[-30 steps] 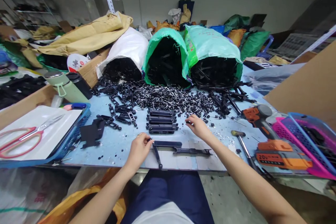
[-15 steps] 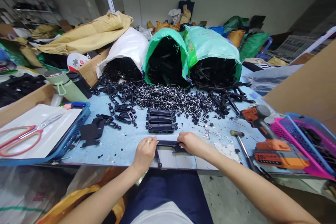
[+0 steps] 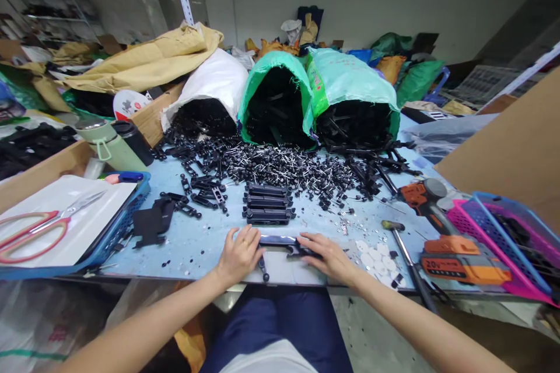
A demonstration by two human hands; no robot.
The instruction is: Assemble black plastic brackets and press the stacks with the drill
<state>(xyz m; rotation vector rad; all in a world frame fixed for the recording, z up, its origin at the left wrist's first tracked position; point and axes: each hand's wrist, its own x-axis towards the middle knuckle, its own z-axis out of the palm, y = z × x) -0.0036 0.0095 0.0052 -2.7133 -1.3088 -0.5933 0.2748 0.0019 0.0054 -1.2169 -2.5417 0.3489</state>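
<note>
In front of me a long, glossy black plastic bar (image 3: 279,240) lies near the table's front edge. My left hand (image 3: 240,255) has its fingers closed on the bar's left end. Flat across the right end, with fingers stretched out, rests my right hand (image 3: 329,255). A black hooked part (image 3: 296,251) shows beneath the right fingertips, partly covered. Below the left fingers a short black arm with a round end (image 3: 263,268) points toward me. Just beyond the bar, several similar black assemblies (image 3: 268,214) sit stacked in a row.
Loose black-headed pins (image 3: 284,164) are heaped behind, before green and white sacks (image 3: 276,64) of black parts. At right are a hammer (image 3: 405,247), a cordless drill (image 3: 464,262), white discs (image 3: 377,259) and a pink basket (image 3: 470,227). Scissors (image 3: 52,218) lie on a blue tray (image 3: 135,204) at left.
My right hand has gone from a pinch at the bar's right end to stretched fingers over it. The left hand has shifted slightly, and the bar's top now catches light.
</note>
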